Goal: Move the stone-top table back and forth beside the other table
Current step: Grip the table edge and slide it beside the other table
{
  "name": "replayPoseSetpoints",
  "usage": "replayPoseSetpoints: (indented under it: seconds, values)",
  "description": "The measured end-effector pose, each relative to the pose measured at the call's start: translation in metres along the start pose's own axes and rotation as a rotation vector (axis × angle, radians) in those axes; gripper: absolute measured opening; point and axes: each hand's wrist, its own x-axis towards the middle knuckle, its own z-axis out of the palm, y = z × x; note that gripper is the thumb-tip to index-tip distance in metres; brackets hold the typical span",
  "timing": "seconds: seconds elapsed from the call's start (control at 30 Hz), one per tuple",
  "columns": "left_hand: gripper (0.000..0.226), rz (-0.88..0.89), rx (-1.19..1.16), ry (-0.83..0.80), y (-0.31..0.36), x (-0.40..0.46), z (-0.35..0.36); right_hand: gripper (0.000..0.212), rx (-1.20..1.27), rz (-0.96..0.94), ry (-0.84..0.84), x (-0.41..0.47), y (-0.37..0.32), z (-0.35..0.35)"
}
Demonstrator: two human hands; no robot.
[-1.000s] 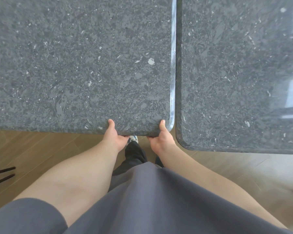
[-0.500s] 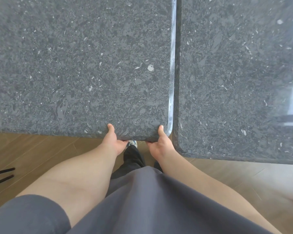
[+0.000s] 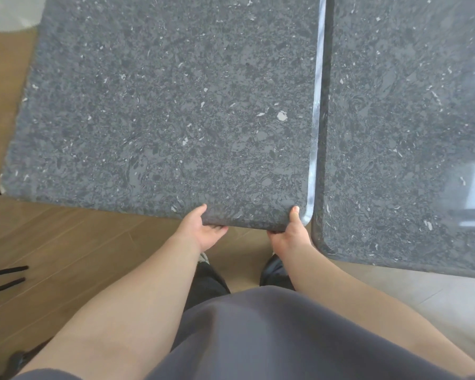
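Along the near edge of the stone-top table (image 3: pixel 162 111), close to its right corner, both hands are clamped: the left hand (image 3: pixel 200 231) and the right hand (image 3: pixel 288 237) each lay a thumb on the slab, with the fingers curled beneath it. Such a grip is judged suited to both pushing and pulling. The slab lies just left of the other table (image 3: pixel 406 133), parted by a narrow seam, its near edge set farther away than the neighbour's.
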Motion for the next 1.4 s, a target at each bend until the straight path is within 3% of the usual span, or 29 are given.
replayPoseSetpoints:
  seconds: [0.1, 0.27, 0.43, 0.6, 0.7, 1.0, 1.4]
  values:
    - [0.038, 0.046, 0.039, 0.002, 0.021, 0.002, -0.022, 0.051, 0.032, -0.070, 0.016, -0.006, 0.011, 0.005]
    - [0.053, 0.065, 0.162, -0.006, 0.068, -0.003, -0.066, 0.041, 0.086, -0.165, 0.028, -0.026, 0.035, 0.012]
    - [0.047, 0.045, 0.210, -0.062, 0.099, -0.006, -0.096, 0.049, 0.079, -0.171, -0.040, -0.044, 0.077, 0.004]
    - [0.079, 0.003, 0.184, -0.085, 0.112, 0.003, -0.102, 0.069, 0.089, -0.151, -0.021, -0.044, 0.097, -0.005]
    - [0.088, 0.019, 0.142, -0.080, 0.113, 0.018, -0.098, 0.066, 0.056, -0.116, -0.055, -0.034, 0.097, -0.005]
    - [0.048, 0.215, -0.062, -0.105, 0.100, 0.043, -0.068, 0.047, 0.124, -0.060, -0.078, -0.005, 0.089, 0.038]
    - [0.051, 0.217, -0.138, -0.074, 0.098, 0.044, -0.068, 0.049, 0.187, -0.029, -0.146, -0.001, 0.081, 0.031]
